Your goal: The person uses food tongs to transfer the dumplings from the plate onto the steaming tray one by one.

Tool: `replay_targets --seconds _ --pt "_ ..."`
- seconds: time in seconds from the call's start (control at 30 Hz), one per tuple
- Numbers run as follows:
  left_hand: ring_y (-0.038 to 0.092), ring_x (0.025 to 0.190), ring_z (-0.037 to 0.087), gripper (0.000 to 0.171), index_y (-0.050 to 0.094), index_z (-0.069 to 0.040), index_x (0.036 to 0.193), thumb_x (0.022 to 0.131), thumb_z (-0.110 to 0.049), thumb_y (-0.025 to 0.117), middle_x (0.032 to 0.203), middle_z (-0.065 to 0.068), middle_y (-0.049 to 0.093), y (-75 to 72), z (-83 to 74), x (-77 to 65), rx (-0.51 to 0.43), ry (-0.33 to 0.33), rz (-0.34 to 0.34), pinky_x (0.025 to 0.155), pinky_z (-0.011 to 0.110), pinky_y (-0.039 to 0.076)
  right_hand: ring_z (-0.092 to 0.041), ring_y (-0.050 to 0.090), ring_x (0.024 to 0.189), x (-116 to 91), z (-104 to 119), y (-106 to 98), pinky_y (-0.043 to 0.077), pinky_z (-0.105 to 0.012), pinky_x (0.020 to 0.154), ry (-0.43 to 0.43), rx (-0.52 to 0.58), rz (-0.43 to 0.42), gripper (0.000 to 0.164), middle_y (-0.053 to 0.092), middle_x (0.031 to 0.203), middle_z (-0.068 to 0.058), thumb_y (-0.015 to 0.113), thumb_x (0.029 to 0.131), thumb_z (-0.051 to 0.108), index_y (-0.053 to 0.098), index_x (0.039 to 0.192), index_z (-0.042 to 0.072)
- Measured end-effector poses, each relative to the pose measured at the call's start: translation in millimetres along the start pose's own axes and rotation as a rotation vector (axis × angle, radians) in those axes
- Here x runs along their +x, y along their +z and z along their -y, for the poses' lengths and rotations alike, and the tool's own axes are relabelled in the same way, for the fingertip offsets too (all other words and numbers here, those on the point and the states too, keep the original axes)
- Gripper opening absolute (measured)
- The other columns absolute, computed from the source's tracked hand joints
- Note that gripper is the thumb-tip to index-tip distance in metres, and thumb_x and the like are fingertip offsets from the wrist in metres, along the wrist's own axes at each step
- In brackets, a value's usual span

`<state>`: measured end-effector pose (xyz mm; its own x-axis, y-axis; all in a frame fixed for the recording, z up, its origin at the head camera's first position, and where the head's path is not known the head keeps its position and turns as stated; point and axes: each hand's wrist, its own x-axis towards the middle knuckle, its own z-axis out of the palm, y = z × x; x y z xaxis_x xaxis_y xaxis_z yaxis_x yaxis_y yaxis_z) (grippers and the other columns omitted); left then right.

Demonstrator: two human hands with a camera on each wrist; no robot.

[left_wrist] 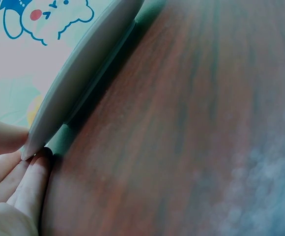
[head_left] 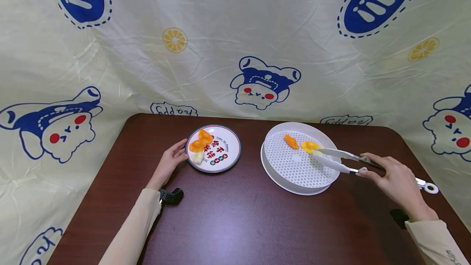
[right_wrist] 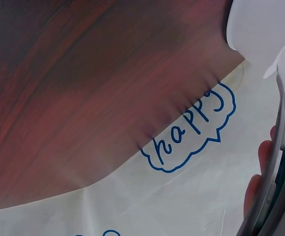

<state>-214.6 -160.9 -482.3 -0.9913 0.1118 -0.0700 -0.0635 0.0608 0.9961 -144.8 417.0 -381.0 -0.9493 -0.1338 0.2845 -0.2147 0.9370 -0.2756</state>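
Note:
My left hand (head_left: 173,160) pinches the left rim of a small round plate (head_left: 229,150), thumb above and fingers beneath, as the left wrist view shows at the plate edge (left_wrist: 78,73). On that plate lie orange pieces (head_left: 198,145) and a pale piece (head_left: 198,157), shaped like dumplings. My right hand (head_left: 395,179) grips grey-and-white tongs (head_left: 340,153). The tong tips reach over a white round perforated steamer tray (head_left: 294,171), right at a yellow dumpling-like piece (head_left: 309,146). An orange piece (head_left: 291,141) lies to its left on the tray.
A white round base (head_left: 270,177) sits under the steamer tray. All stands on a dark brown wooden table (head_left: 228,216). A printed pale sheet (head_left: 206,72) rises behind the table. Black bands (head_left: 171,196) are on both wrists.

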Motion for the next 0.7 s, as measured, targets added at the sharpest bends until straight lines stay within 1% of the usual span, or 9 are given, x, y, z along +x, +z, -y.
replay_targets --seconds 0.1,0.17,0.23,0.4,0.53,0.7 --pt "0.035 0.134 0.035 0.056 0.030 0.004 0.147 0.095 0.004 0.051 0.152 0.019 0.027 -0.5 0.3 -0.4 -0.012 0.005 0.006 0.100 0.023 0.039 -0.036 0.053 0.078 -1.2 0.3 -0.8 0.036 -0.044 0.058 0.020 0.005 0.015 0.051 0.061 0.093 -0.025 0.077 0.080 0.033 0.062 0.118 0.002" --pt "0.035 0.134 0.035 0.056 0.030 0.003 0.147 0.095 0.003 0.051 0.152 0.019 0.027 -0.7 0.7 -0.3 -0.010 0.005 0.006 0.099 0.021 0.039 -0.035 0.052 0.078 -1.6 0.9 -1.0 0.035 -0.041 0.058 0.025 0.007 0.018 0.052 0.062 0.093 -0.024 0.077 0.079 0.033 0.062 0.119 0.003" --pt "0.035 0.134 0.034 0.057 0.030 0.003 0.147 0.095 0.003 0.051 0.152 0.018 0.028 -0.9 0.9 0.2 -0.005 0.004 0.006 0.100 0.022 0.039 -0.035 0.052 0.078 -1.6 2.1 -1.3 0.034 -0.041 0.058 0.026 0.014 0.017 0.052 0.062 0.092 -0.024 0.078 0.079 0.033 0.062 0.119 0.004" --pt "0.036 0.133 0.033 0.057 0.031 0.002 0.147 0.094 0.002 0.052 0.152 0.017 0.029 -0.9 1.2 1.8 0.007 0.000 0.001 0.102 0.027 0.038 -0.036 0.053 0.082 0.2 8.3 -1.3 0.035 -0.043 0.059 0.014 0.035 0.008 0.052 0.062 0.095 -0.024 0.078 0.080 0.032 0.062 0.120 0.004" --pt "0.036 0.133 0.033 0.056 0.031 0.003 0.147 0.094 0.003 0.052 0.152 0.017 0.028 -0.5 2.0 2.3 -0.002 0.001 -0.002 0.101 0.027 0.039 -0.036 0.053 0.084 2.2 15.6 -0.1 0.034 -0.042 0.060 0.010 0.062 0.003 0.052 0.062 0.097 -0.023 0.078 0.079 0.031 0.062 0.121 0.005" --pt "0.036 0.133 0.032 0.056 0.031 0.003 0.147 0.094 0.003 0.052 0.152 0.017 0.028 0.0 2.5 1.8 -0.006 -0.001 0.001 0.101 0.026 0.039 -0.034 0.053 0.086 6.3 27.2 2.7 0.034 -0.042 0.062 -0.017 0.089 -0.020 0.050 0.063 0.096 -0.020 0.079 0.078 0.028 0.063 0.120 0.007"
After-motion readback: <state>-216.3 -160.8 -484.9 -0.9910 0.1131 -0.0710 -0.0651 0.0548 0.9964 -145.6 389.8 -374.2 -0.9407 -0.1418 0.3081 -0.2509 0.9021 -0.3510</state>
